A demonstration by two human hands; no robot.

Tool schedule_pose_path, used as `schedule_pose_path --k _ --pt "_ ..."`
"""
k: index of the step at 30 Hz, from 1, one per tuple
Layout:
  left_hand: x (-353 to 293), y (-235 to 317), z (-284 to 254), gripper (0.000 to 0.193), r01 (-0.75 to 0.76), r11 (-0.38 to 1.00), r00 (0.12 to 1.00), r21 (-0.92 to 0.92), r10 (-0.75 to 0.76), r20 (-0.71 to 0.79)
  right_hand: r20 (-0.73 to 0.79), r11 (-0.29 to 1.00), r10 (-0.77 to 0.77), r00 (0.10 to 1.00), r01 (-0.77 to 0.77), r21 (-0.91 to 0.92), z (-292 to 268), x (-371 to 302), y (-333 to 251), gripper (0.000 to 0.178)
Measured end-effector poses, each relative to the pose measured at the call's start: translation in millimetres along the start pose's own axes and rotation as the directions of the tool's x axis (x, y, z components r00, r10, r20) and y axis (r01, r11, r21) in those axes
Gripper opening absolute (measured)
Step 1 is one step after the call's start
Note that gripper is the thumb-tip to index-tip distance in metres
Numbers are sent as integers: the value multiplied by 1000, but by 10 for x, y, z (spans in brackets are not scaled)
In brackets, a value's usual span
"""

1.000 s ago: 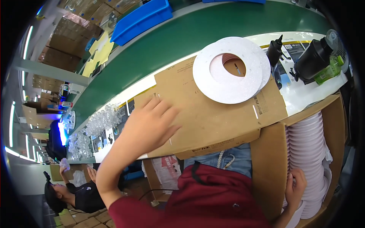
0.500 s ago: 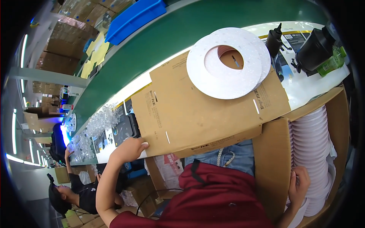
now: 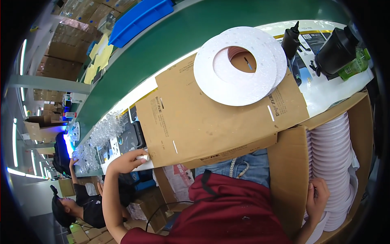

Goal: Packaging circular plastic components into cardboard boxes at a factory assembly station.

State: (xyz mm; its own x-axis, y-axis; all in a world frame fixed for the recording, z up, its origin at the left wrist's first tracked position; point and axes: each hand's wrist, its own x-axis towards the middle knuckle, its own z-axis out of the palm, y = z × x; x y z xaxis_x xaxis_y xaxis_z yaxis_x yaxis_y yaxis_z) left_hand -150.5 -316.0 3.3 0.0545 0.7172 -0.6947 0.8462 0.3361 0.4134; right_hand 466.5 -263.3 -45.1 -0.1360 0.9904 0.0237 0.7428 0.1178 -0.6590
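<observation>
My left hand point(image 3: 126, 161) is closed at the near left corner of a flat brown cardboard sheet point(image 3: 187, 122). Its thumb and fingertips pinch a small white piece point(image 3: 142, 157) whose kind I cannot make out. On the sheet's far right part lie overlapping flat white rings point(image 3: 211, 87) with large round holes. My right hand point(image 3: 318, 198) is at the right, inside an open cardboard box point(image 3: 287, 171), beside a long stack of white rings point(image 3: 334, 150). Its fingers are curled; whatever they hold is hidden.
A black bottle point(image 3: 290, 42), a larger black container point(image 3: 337, 53) and a green bottle point(image 3: 354, 67) stand at the far right. Clear plastic parts point(image 3: 106, 130) are heaped along the left. A blue bin point(image 3: 138, 22) sits beyond the green surface point(image 3: 191, 26). A co-worker point(image 3: 83, 209) is at the left.
My left hand has moved slightly left, off the sheet's edge, and the white piece shows more. The sheet and rings appear slightly further left. My right hand stays by the stack.
</observation>
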Motion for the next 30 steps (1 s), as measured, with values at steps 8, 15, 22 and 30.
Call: schedule_pose_path --k 8,15,22,30 --pt "-424 316 -289 23 9 874 999 -485 11 39 62 1000 13 998 -13 -2 -16 35 93 2" --pt "-310 1119 -481 32 -216 971 975 -102 209 -79 -94 989 81 992 -92 -112 -148 -111 47 2" --pt "500 2973 -514 21 -499 610 656 616 730 -192 -121 987 -32 992 13 -159 -246 -125 65 8" --pt "1987 4676 -240 16 -463 263 729 846 656 195 -100 964 -88 991 60 -259 -323 -156 37 8"
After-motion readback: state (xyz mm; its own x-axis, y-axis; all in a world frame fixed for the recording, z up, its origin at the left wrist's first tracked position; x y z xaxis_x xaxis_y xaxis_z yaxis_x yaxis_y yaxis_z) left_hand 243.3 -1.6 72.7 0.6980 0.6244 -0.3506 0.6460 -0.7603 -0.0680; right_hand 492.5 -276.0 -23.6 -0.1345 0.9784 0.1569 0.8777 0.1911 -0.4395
